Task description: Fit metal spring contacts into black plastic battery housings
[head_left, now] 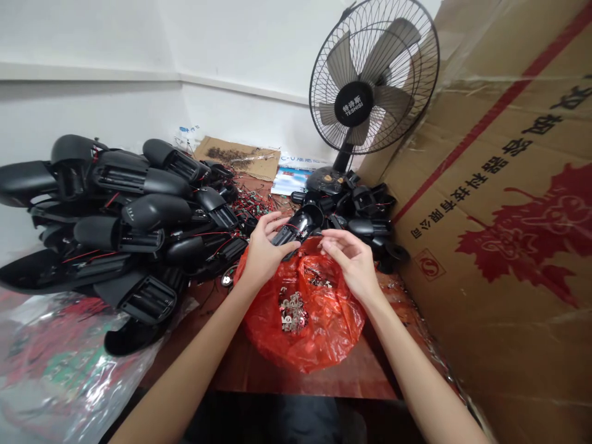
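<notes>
On the far left, a clear plastic bag [60, 370] is holding green boards and red wires, and above and beside it a heap of black housings [155, 213] is leaning in a loose stack, probably piled there so that the middle of the surface [342, 385] stays free for handling.

Next, the left hand [264, 250] is holding one black housing [301, 226]: its grip is closing around the near end, thumb across the edge and fingers along the side, seemingly to steady it at a tilt with the hollow end facing away. This housing is sitting just above the far part of a red plastic bag [324, 339]. The bag is lying spread out, its metal pieces [293, 314] showing, likely so that they are easy to pick from.

Behind, a fan [354, 105] is standing upright. The right hand [354, 256] is hovering near the housing, its grip narrow, thumb and forefinger nearly meeting; I cannot tell whether they are pinching anything. More black parts [370, 219] are lying beyond it, beside a large cardboard box [485, 259].
</notes>
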The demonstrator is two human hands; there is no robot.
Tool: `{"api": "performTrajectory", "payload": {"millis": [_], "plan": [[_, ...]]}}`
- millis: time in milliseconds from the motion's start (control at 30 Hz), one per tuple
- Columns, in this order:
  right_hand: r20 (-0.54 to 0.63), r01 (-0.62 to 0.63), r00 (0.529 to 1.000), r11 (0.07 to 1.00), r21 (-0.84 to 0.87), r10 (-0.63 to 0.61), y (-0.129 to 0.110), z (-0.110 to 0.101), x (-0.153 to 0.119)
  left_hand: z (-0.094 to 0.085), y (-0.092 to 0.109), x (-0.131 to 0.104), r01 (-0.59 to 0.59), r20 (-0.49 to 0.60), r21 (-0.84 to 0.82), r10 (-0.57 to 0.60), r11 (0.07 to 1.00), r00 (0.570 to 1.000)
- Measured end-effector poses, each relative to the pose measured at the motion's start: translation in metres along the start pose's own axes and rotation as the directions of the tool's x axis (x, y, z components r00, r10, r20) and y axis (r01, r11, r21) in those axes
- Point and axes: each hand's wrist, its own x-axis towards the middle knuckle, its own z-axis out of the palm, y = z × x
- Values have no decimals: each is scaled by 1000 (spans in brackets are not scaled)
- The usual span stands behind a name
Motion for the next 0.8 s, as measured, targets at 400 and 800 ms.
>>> {"api": "performTrajectory", "payload": {"millis": [400, 800], "plan": [[-465, 142, 883, 981, 133, -65, 5, -13, 13, 6, 6, -7, -63, -2, -99, 63, 993, 998], [-317, -28, 942, 967, 252, 110, 5, -3, 9, 12, 7, -9, 151, 59, -481, -140, 863, 988]]}}
